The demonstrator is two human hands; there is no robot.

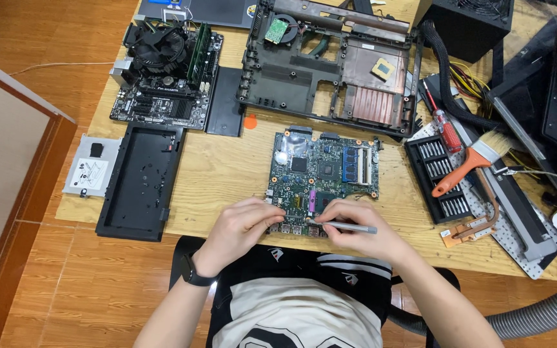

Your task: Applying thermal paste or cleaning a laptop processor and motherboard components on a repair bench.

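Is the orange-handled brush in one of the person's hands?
No. The orange-handled brush lies on the screwdriver bit case, while the right hand holds a slim grey tool.

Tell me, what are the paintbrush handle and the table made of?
The paintbrush handle looks like smooth orange plastic, since it is evenly coloured and slightly glossy. The table looks like pale wood, showing grain lines and a matt finish; it may be veneer.

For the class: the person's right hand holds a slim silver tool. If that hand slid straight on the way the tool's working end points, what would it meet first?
The right hand aims the silver tool leftward along the green circuit board's near edge. First in line would likely be the left hand, whose fingertips sit just beside the tip, though depth is hard to judge.
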